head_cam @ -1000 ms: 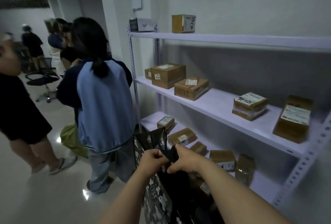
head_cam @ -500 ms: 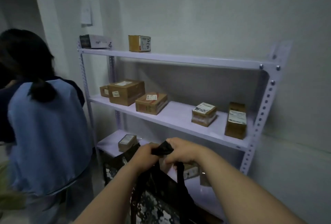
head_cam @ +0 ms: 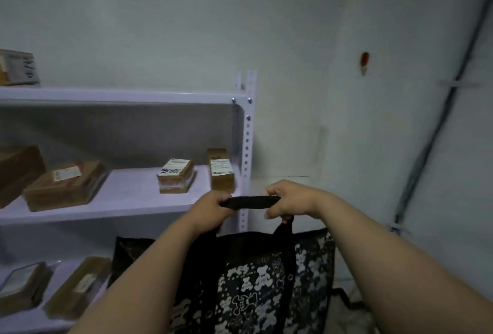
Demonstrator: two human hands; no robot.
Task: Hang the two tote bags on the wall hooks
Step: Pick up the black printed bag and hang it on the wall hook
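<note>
A black tote bag (head_cam: 256,285) with a white bear print hangs in front of me at the bottom centre. Its black strap (head_cam: 249,202) is stretched level between my hands. My left hand (head_cam: 210,208) grips the strap's left end and my right hand (head_cam: 286,201) grips its right end. A small red wall hook (head_cam: 364,62) sits high on the white wall to the upper right, well above and right of my hands. A second dark bag edge (head_cam: 314,253) shows behind the first; I cannot tell whether it is a separate bag.
A white metal shelf rack (head_cam: 246,146) stands at the left, with cardboard parcels (head_cam: 176,179) on its boards. A grey conduit (head_cam: 437,130) runs diagonally down the right wall. The room corner lies between the rack and the hook.
My view has swung right, away from the people and along the rack to the corner wall. My hands have spread apart, pulling the strap out flat, and risen slightly.
</note>
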